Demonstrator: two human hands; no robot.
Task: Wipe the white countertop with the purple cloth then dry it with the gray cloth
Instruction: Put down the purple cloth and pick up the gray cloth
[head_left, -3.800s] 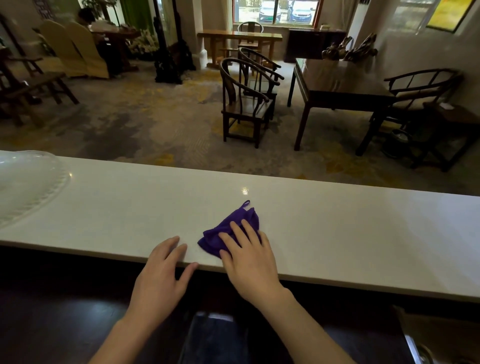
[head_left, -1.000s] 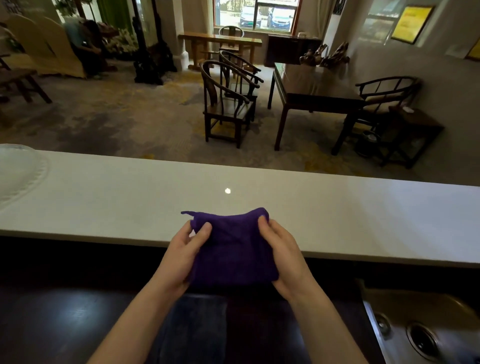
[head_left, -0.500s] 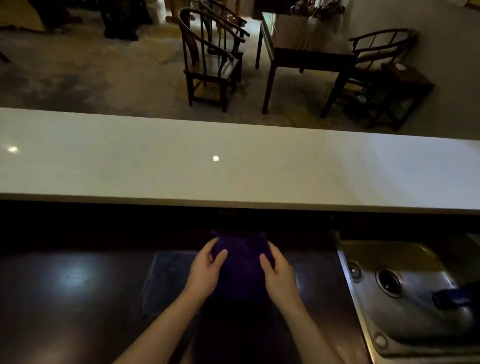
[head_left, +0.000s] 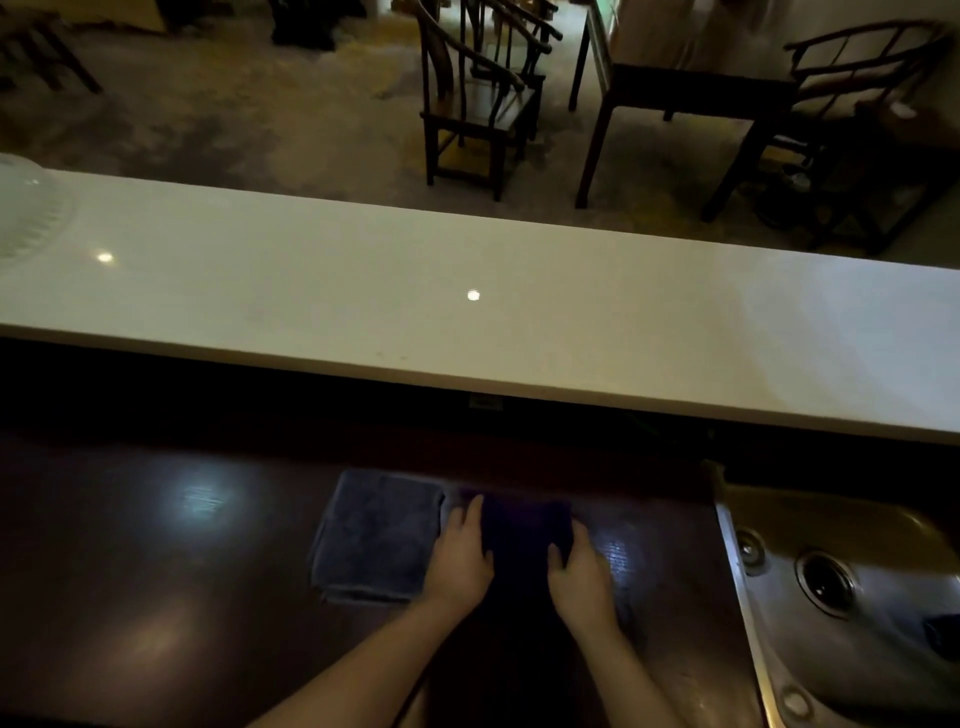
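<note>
While the white countertop (head_left: 519, 322) stretches bare across the middle of the view, both cloths are down on the dark lower counter (head_left: 156, 545) beneath its front edge, which reads to me as the handover between wiping and drying. To the right sits the metal sink (head_left: 841, 587), well clear of the cloths, so nothing looks set for rinsing. Next in size, the gray cloth (head_left: 374, 535) lies folded flat on the lower counter, just left of the hands and within easy reach, a sensible spot for the dry pass. The purple cloth (head_left: 522, 525) is right beside it, folded into a neat dark square and squeezed from both sides. The left hand (head_left: 460, 564) has its fingers curled on the purple cloth's left edge, and the hand overlaps the near corner of the gray cloth. The right hand (head_left: 579, 571) grips the purple cloth's right edge, thumb on top. My guess: the two-sided hold keeps the fold tidy as it is parked, freeing the hands for the gray one.
</note>
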